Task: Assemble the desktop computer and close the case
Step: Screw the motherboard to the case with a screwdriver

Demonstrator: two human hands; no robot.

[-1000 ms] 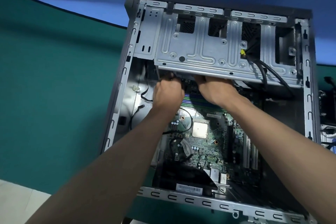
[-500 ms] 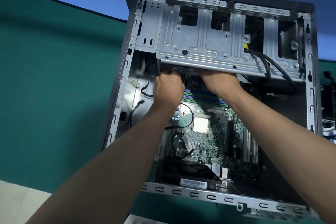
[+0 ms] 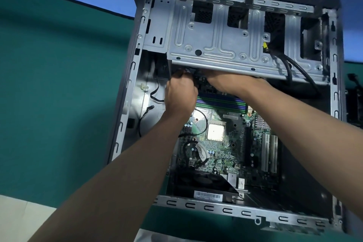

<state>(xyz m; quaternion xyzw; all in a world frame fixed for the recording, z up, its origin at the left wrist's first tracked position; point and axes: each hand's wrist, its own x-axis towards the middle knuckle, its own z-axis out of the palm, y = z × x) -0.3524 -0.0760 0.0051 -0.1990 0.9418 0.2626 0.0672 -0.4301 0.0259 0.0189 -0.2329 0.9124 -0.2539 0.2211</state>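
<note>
An open desktop case (image 3: 125, 116) lies on its side on a green mat, its metal frame grey. Inside sits the green motherboard (image 3: 222, 143) with a bare square CPU (image 3: 215, 132). A steel drive cage (image 3: 225, 41) spans the far end. My left hand (image 3: 179, 95) is curled just under the cage's lower edge and grips a small dark cable connector (image 3: 189, 70). My right hand (image 3: 233, 82) reaches under the same edge beside it; its fingertips are hidden by the cage. Both forearms cross the board.
Thick black cables (image 3: 290, 70) loop out of the cage at the right. Thin black wires (image 3: 155, 94) hang along the left inner wall. White expansion slots (image 3: 270, 153) stand at the board's right. Dark hardware (image 3: 353, 102) lies outside the case at the right edge.
Both hands have stayed under the cage's edge, shifting only slightly. The view has tilted down a little, so the case sits higher in the frame.
</note>
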